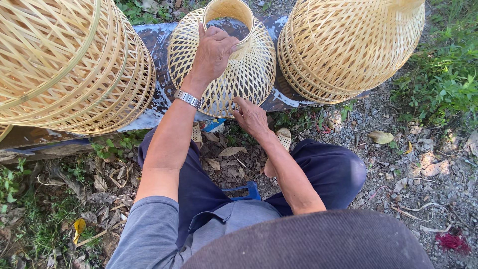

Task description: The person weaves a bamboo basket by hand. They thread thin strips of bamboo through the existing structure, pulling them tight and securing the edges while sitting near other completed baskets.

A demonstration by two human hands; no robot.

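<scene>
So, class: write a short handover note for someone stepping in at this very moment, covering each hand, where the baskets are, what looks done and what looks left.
Left hand: gripping the narrow neck rim of the middle woven basket, steadying it.
Right hand: fingers at the basket's wide lower edge, pinching the weave.
The basket lies on its side on a dark board, between a large stack of baskets on the left and another stack on the right.
Done: the basket's body and neck look fully woven.
Left: apparently the lower edge; its detail is too small to tell.
</scene>
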